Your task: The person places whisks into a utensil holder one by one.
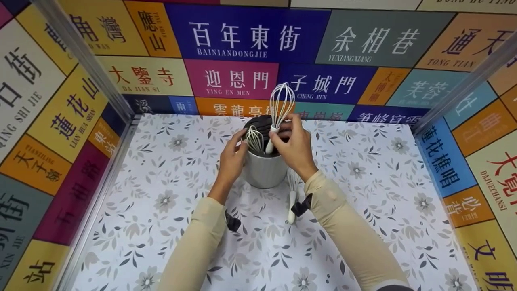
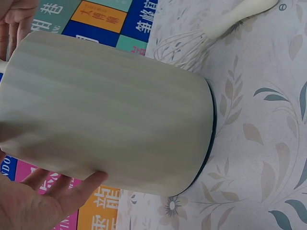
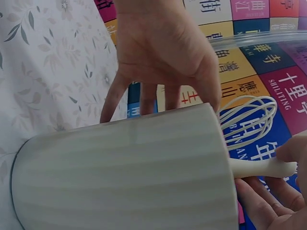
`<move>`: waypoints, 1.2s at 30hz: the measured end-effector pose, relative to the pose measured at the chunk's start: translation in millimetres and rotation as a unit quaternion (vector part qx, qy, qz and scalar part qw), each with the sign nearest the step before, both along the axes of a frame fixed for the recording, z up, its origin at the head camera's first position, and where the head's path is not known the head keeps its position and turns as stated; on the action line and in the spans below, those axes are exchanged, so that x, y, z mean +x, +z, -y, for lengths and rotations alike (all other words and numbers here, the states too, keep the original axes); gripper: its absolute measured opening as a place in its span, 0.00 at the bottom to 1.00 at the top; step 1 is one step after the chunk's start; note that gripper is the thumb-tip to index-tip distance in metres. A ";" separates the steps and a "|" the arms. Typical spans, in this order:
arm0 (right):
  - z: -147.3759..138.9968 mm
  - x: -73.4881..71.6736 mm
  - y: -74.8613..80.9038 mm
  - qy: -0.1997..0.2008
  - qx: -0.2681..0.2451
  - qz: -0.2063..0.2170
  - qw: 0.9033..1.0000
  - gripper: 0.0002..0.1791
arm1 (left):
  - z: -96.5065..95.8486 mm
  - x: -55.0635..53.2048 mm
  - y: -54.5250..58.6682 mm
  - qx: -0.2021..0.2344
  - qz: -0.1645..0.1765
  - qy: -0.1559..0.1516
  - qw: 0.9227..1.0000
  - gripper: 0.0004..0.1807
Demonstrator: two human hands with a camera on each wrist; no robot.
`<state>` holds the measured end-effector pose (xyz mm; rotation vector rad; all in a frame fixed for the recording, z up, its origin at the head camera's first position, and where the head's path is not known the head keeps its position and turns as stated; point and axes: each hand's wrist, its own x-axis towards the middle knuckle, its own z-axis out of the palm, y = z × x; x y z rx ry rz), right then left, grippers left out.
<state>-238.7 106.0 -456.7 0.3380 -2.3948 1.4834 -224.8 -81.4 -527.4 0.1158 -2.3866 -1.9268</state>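
1. The right hand [image 1: 297, 147] pinches the handle of a white whisk [image 1: 275, 124] between thumb and fingers, just above the mouth of a grey pot [image 1: 264, 171].
2. This whisk is nearly upright, wires at the top, and the lower end of its handle reaches inside the pot.
3. The left hand [image 1: 232, 151] touches the pot's left side near the rim; its fingers lie extended along the outer wall and are not clenched.
4. A second whisk [image 1: 255, 139] stands in the left part of the pot, its wires rising at the rim close to the left hand.
5. The pot stands upright on the table, and a dark insert [image 1: 258, 121] shows within its mouth.
6. A third whisk [image 1: 292, 196] lies on the table just right of the pot, wires toward the back, handle toward the person.
7. A white cloth [image 1: 161, 238] with grey flowers and leaves covers the table.
8. Colourful panels [image 1: 254, 32] with Chinese characters and Latin letters surround it.
9. Both forearms wear beige sleeves [image 1: 198, 242], with a black strap [image 1: 233, 222] near the left wrist.
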 end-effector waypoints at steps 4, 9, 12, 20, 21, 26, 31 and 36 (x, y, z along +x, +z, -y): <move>-0.4 0.8 -5.6 0.003 0.011 -0.005 1.000 0.26 | 0.1 0.6 -0.2 -0.004 -0.005 -0.002 1.000 0.22; 0.3 2.2 -7.0 0.004 0.004 -0.002 1.000 0.28 | -0.1 1.6 -0.4 -0.011 -0.009 -0.004 1.000 0.22; 1.0 2.8 -6.7 0.010 -0.007 -0.001 1.000 0.28 | -0.4 1.5 -0.3 -0.017 -0.007 -0.002 1.000 0.22; 0.4 6.1 -5.1 0.013 -0.013 -0.009 1.000 0.30 | -0.5 0.0 -0.4 -0.020 -0.002 0.001 1.000 0.22; 0.3 6.3 -4.8 0.013 -0.014 -0.011 1.000 0.31 | -0.3 -0.2 -0.6 -0.018 -0.004 0.001 1.000 0.22; -0.7 7.7 -3.9 0.010 -0.017 -0.013 1.000 0.32 | 0.4 -0.4 -1.0 -0.017 -0.015 -0.001 1.000 0.21; -2.4 8.5 -3.4 0.010 -0.002 -0.024 1.000 0.31 | 0.3 -0.2 -0.7 -0.020 -0.016 0.000 1.000 0.21; -2.2 8.2 -2.8 0.028 0.023 -0.061 0.997 0.24 | 0.0 1.3 0.6 -0.020 -0.011 -0.005 1.000 0.22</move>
